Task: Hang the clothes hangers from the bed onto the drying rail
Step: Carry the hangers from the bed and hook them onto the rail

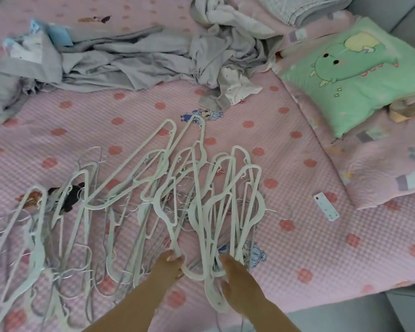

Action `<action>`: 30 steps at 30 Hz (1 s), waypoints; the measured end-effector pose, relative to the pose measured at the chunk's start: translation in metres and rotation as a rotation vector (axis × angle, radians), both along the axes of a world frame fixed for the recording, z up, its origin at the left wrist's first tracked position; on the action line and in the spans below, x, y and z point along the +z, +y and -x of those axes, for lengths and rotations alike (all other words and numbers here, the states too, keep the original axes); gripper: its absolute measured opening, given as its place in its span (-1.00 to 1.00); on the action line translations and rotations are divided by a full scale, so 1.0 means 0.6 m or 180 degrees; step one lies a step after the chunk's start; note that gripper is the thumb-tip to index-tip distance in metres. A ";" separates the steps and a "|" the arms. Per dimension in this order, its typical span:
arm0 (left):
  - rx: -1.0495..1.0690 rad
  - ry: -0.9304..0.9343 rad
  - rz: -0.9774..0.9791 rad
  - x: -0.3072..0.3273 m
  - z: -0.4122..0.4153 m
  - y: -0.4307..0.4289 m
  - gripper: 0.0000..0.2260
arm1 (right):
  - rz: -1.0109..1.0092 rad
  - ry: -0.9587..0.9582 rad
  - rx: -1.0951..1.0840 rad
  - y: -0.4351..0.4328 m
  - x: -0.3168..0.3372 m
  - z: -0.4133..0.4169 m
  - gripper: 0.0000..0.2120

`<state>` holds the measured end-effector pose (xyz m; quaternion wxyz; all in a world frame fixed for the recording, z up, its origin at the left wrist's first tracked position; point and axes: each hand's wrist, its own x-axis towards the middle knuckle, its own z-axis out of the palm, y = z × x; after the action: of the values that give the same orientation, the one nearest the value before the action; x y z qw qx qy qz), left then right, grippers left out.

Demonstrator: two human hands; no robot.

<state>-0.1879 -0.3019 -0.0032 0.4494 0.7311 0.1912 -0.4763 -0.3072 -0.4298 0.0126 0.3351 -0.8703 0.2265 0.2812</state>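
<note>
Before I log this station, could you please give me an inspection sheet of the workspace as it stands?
Surface: bed with a pink spotted cover.
Job's things: white clothes hangers lie in a tangled spread on the near side; the drying rail is not in view.
Clutter: crumpled grey clothes on the far side; green pillow and white remote control to the right.
Hands: left hand grips a hanger's end; right hand grips a bunch beside it.
Cables: nothing seen.
Surroundings: grey surface beyond the bed's near right corner.
</note>
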 end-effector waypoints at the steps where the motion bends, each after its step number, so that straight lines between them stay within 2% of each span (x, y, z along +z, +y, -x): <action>1: 0.0060 0.0036 -0.0025 0.000 -0.007 -0.001 -0.95 | 0.0026 0.0112 0.0002 0.005 -0.007 -0.006 -0.49; 6: -0.0101 -0.0100 -0.0163 0.009 -0.042 -0.017 -0.72 | 0.0132 0.0416 0.0007 0.005 -0.020 0.000 -0.51; 8: -0.0064 -0.0214 -0.0037 0.024 -0.055 -0.022 -0.73 | 0.0136 0.0503 -0.0045 0.001 -0.016 0.000 -0.50; 11: 0.0215 -0.0296 0.0555 0.063 -0.064 -0.028 -0.81 | 0.0095 0.0503 -0.0331 -0.004 -0.006 -0.005 -0.51; 13: 0.0122 -0.0367 0.0891 0.093 -0.064 -0.033 -0.85 | 0.0104 0.0448 -0.0542 -0.009 0.002 -0.005 -0.53; 18: -0.0614 -0.0855 0.1086 0.152 -0.069 -0.038 -0.83 | 0.0251 0.0124 -0.1118 -0.029 0.050 -0.007 -0.57; 21: -0.0970 -0.1133 0.1218 0.187 -0.074 -0.042 -0.80 | 0.0519 -0.0320 -0.1484 -0.048 0.106 -0.012 -0.55; 26: -0.1783 -0.1380 0.1434 0.260 -0.068 -0.092 -0.79 | 0.1412 -0.1485 -0.2547 -0.096 0.228 0.009 -0.50; 30: -0.2904 -0.2076 0.1501 0.313 -0.026 -0.145 -0.78 | 0.2318 -0.1761 -0.2727 -0.149 0.334 0.081 -0.42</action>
<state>-0.1725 -0.3887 0.1846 0.3852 0.7283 -0.3996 -0.4019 -0.3560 -0.5190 0.2130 0.1463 -0.8012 0.5413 -0.2090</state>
